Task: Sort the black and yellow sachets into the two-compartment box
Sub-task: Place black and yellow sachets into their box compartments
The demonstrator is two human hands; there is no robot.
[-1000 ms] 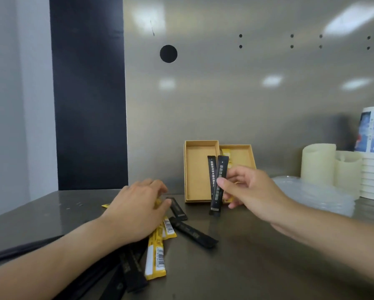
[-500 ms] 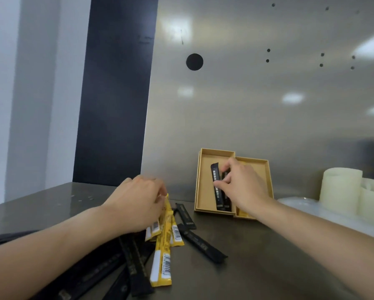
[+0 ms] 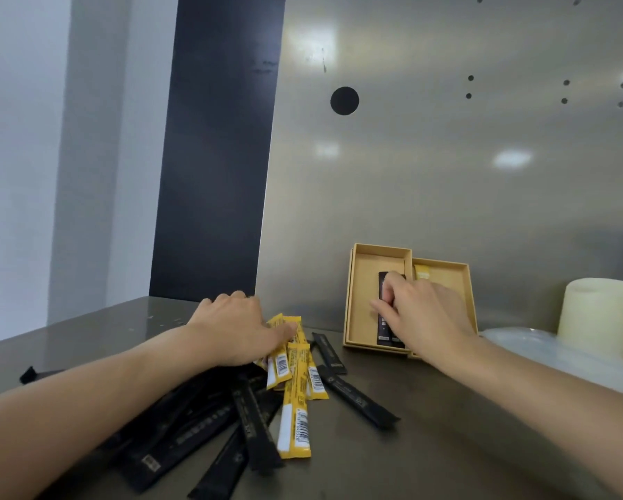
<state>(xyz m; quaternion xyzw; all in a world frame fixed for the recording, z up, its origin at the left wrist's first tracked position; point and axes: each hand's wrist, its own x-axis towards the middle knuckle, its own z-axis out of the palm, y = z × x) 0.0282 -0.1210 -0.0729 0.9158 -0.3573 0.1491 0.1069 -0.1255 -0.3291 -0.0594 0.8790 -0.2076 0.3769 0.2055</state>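
Pinched between the thumb and curled fingers of the right hand [image 3: 425, 315], the black sachets [image 3: 385, 333] lay lengthwise in the left compartment of the box [image 3: 353, 301], against its dividing wall. Only their top and bottom ends showed, since the hand covered the middle. How many sachets the hand held could not be counted. A yellow sachet [image 3: 422, 273] showed at the far end of the right compartment, and the wrist hid the rest of that compartment.

The left hand [image 3: 237, 326] lay over the upper ends of the loose yellow sachets [image 3: 295, 402] on the counter [image 3: 447, 445], with its thumb resting on one of them. Its fingertips were hidden behind the knuckles, so it could not be told whether the hand clasped the sachets or merely pressed on them. Loose black sachets [image 3: 356, 395] lay beside and beneath the yellow ones, several partly under the left forearm. Cream cylinders [image 3: 594, 312] at the right were cut off by the frame edge.

Half a second earlier the right hand had held the black sachets slightly raised over the same compartment; they had since come down onto its floor. The left hand had stayed on the yellow sachets.
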